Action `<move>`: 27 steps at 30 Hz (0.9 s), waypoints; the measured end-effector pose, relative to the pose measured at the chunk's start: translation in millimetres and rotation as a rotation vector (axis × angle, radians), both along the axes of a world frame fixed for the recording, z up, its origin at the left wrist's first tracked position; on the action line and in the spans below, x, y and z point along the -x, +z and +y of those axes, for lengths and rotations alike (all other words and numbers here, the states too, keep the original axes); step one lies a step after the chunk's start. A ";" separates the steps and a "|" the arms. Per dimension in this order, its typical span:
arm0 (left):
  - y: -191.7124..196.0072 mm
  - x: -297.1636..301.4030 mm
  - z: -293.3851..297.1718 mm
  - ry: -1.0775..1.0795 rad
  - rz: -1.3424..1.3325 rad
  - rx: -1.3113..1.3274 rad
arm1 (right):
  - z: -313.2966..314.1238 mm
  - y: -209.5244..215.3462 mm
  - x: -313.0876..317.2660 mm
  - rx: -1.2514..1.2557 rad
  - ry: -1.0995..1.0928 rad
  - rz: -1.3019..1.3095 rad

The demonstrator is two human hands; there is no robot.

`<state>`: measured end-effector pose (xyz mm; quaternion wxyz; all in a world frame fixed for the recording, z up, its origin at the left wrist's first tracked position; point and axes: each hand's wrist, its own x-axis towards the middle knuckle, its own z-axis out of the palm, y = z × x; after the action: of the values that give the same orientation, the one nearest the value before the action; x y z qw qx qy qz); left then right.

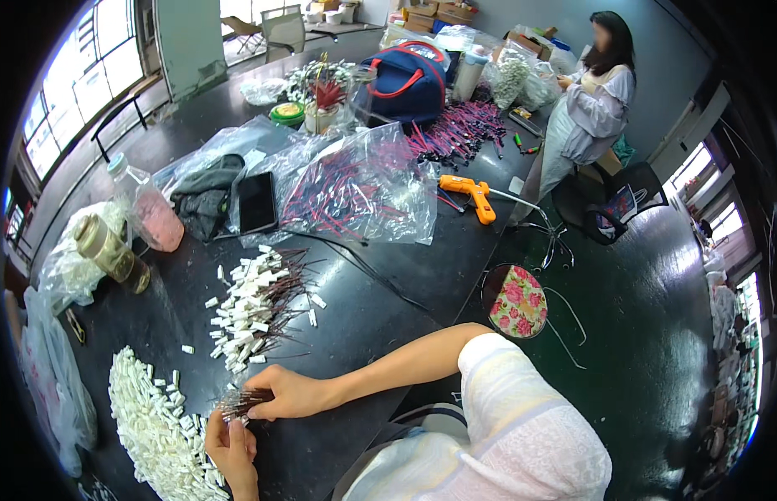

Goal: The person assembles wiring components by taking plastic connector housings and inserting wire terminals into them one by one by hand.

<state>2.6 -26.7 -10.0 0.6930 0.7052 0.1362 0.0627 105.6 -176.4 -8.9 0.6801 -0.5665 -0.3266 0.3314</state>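
Brown wires [250,402] sit bundled above the worktop [372,309], clamped in our right hand [295,392]; our left hand [232,451] has its fingertips at their ends, and we cannot tell what, if anything, it pinches. We seem to be fitting connectors to wires; the next move probably calls for lining one up with a single tip. We count one bundle, one pile of loose white connectors [154,422], one heap of wired connectors [245,313], one phone [256,203] and one orange glue gun [466,187]; single wires and connectors defy counting.
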 end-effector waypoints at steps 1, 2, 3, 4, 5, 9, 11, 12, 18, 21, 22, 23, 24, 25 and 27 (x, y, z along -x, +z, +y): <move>3.5 -1.0 -7.4 0.062 -0.039 0.044 | -0.3 0.1 0.9 0.004 -0.001 0.020; 5.7 -2.6 -11.8 0.125 -0.078 0.089 | -0.3 0.5 1.1 0.000 -0.012 0.013; 1.8 -2.4 -7.7 0.115 -0.084 0.087 | 0.3 1.3 0.9 -0.019 0.002 0.023; 1.7 -1.6 -2.9 0.058 -0.045 0.147 | 1.9 1.9 1.2 -0.041 0.018 0.034; 1.6 -2.6 -1.0 0.000 -0.004 0.207 | 3.6 1.4 1.3 -0.061 0.034 0.045; -0.7 -8.3 -0.6 0.044 -0.030 0.328 | 9.7 2.8 -1.9 -0.147 0.028 0.054; 5.1 -14.5 -0.8 0.069 -0.031 0.364 | 9.8 4.8 -5.7 -0.104 0.006 0.025; 9.6 -18.5 -1.4 0.052 -0.012 0.355 | 9.6 4.0 -8.2 -0.121 -0.008 0.038; 31.1 -54.0 -5.7 0.062 0.073 0.333 | 6.1 12.3 -33.9 -0.135 -0.208 -0.024; 39.4 -83.8 -8.1 0.074 0.015 0.310 | -2.5 18.6 -60.7 -0.116 -0.410 -0.179; 37.5 -93.2 -4.8 0.071 0.012 0.310 | -8.6 23.9 -70.0 -0.097 -0.511 -0.187; 32.6 -103.3 0.9 0.083 -0.073 0.289 | -14.0 30.0 -79.7 -0.081 -0.609 -0.194; 31.7 -110.1 3.6 0.097 -0.160 0.268 | -18.2 31.9 -93.2 -0.088 -0.697 -0.208; 40.0 -114.8 -4.2 0.094 -0.160 0.269 | -23.0 30.0 -106.2 -0.091 -0.789 -0.220; 60.8 -124.6 -25.2 0.019 -0.033 0.086 | -33.5 28.8 -118.5 -0.126 -0.871 -0.152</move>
<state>127.3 -51.9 50.8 0.7242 0.6723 0.1341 0.0751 224.1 -209.9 19.9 0.7635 -0.6315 -0.1259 -0.0492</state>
